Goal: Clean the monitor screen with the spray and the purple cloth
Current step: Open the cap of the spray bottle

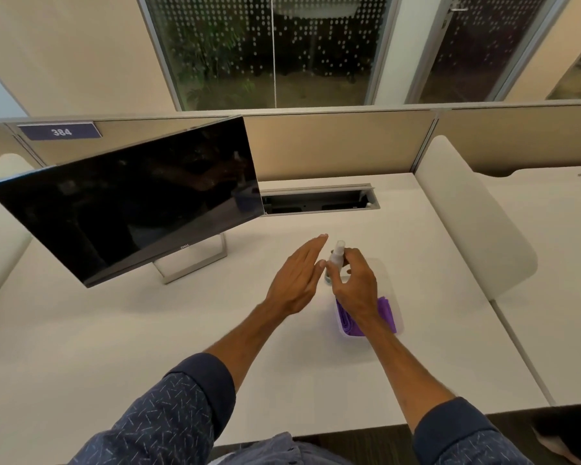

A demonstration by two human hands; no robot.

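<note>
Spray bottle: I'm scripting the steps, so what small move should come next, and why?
Probably carry the spray bottle left toward the monitor screen: the right hand grips it, the screen stands apart to the left, and the purple cloth lies in its tray.

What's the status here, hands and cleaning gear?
Right hand grips small clear spray bottle; left hand open beside it. Purple cloth in clear tray. Black monitor screen unobstructed.
</note>
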